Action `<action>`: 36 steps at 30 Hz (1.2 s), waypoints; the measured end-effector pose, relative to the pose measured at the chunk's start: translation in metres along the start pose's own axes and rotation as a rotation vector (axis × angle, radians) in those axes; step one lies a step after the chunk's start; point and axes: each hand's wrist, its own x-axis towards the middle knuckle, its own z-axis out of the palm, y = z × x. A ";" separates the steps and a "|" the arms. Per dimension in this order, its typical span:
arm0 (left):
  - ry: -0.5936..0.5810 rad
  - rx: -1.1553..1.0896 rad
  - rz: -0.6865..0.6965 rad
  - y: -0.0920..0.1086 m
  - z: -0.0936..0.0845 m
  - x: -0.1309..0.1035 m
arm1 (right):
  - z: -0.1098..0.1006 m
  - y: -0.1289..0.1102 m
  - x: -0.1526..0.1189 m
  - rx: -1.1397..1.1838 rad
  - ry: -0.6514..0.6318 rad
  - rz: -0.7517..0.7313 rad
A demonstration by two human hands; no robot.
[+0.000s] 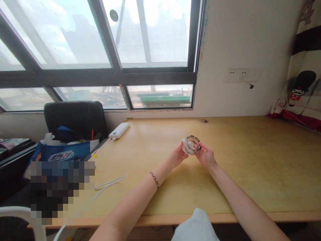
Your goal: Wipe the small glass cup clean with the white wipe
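Observation:
Both hands are raised a little above the wooden table [250,160], around a small round see-through object [193,144] with a shiny, dark-edged rim. It looks like a small glass dish or bowl, tilted with its round opening towards me. My left hand [178,155] has its fingers closed on the left side, where something white and crumpled [186,147], like tissue or cloth, lies against the object. The fingers of my right hand [206,155] grip the right side of the rim. A braided bracelet [154,179] circles my left wrist.
A white power bank [119,130] with a cable lies at the table's left edge, and a looped white cable [110,182] nearer me. A blue bag [65,150] stands on a black chair [75,117]. Behind are a window and wall sockets [237,75]; a patterned curtain [304,77] hangs right.

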 end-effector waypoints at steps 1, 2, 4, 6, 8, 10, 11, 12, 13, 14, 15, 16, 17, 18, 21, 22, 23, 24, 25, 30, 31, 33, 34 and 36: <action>-0.013 -0.003 -0.007 -0.001 0.000 0.000 | -0.001 0.000 0.000 0.004 -0.010 0.014; -0.018 -0.004 -0.018 -0.002 -0.001 0.000 | -0.001 -0.001 -0.001 0.008 -0.020 0.029; -0.007 0.003 -0.051 -0.004 -0.004 0.002 | -0.002 -0.002 -0.003 0.009 -0.029 0.062; 0.021 0.021 -0.091 -0.008 -0.009 0.004 | -0.001 -0.005 -0.005 -0.011 -0.037 0.095; 0.048 0.043 -0.124 -0.011 -0.015 0.007 | 0.000 -0.007 -0.007 -0.055 -0.065 0.130; 0.057 0.064 -0.132 -0.015 -0.019 0.009 | 0.003 -0.007 -0.008 -0.109 -0.117 0.155; 0.053 0.072 -0.122 -0.016 -0.020 0.010 | 0.004 -0.007 -0.009 -0.135 -0.146 0.161; 0.045 0.079 -0.105 -0.018 -0.021 0.010 | 0.005 -0.006 -0.009 -0.157 -0.174 0.162; 0.033 0.085 -0.087 -0.019 -0.021 0.010 | 0.006 -0.006 -0.009 -0.177 -0.199 0.157; 0.023 0.090 -0.070 -0.019 -0.021 0.010 | 0.007 -0.005 -0.009 -0.194 -0.219 0.149; 0.016 0.095 -0.060 -0.019 -0.020 0.010 | 0.008 -0.004 -0.010 -0.208 -0.230 0.140; 0.012 0.102 -0.058 -0.019 -0.019 0.010 | 0.009 -0.004 -0.010 -0.218 -0.233 0.128; 0.011 0.111 -0.060 -0.018 -0.018 0.010 | 0.009 -0.004 -0.010 -0.222 -0.226 0.113; 0.015 0.121 -0.065 -0.016 -0.018 0.009 | 0.009 -0.005 -0.011 -0.218 -0.211 0.095; 0.049 0.145 -0.060 -0.010 -0.015 0.009 | 0.008 -0.006 -0.010 -0.168 -0.135 0.036; 0.060 0.145 -0.049 -0.008 -0.014 0.008 | 0.007 -0.006 -0.010 -0.143 -0.100 0.018; 0.069 0.141 -0.036 -0.007 -0.014 0.008 | 0.005 -0.005 -0.009 -0.112 -0.064 0.003; 0.074 0.132 -0.022 -0.006 -0.013 0.008 | 0.003 -0.005 -0.008 -0.075 -0.029 -0.011; 0.076 0.124 -0.012 -0.005 -0.013 0.008 | 0.001 -0.003 -0.006 -0.034 0.000 -0.022; 0.099 0.070 -0.003 -0.005 -0.011 0.009 | -0.007 0.006 0.001 0.115 0.063 -0.045; 0.102 0.056 -0.003 -0.005 -0.011 0.009 | -0.007 0.008 0.002 0.125 0.068 -0.043; 0.094 0.031 -0.006 -0.005 -0.010 0.009 | -0.007 0.009 0.003 0.145 0.076 -0.052; 0.091 0.024 -0.012 -0.006 -0.010 0.009 | -0.007 0.010 0.004 0.158 0.080 -0.064; 0.086 0.013 -0.028 -0.008 -0.009 0.008 | -0.004 0.008 0.004 0.180 0.088 -0.085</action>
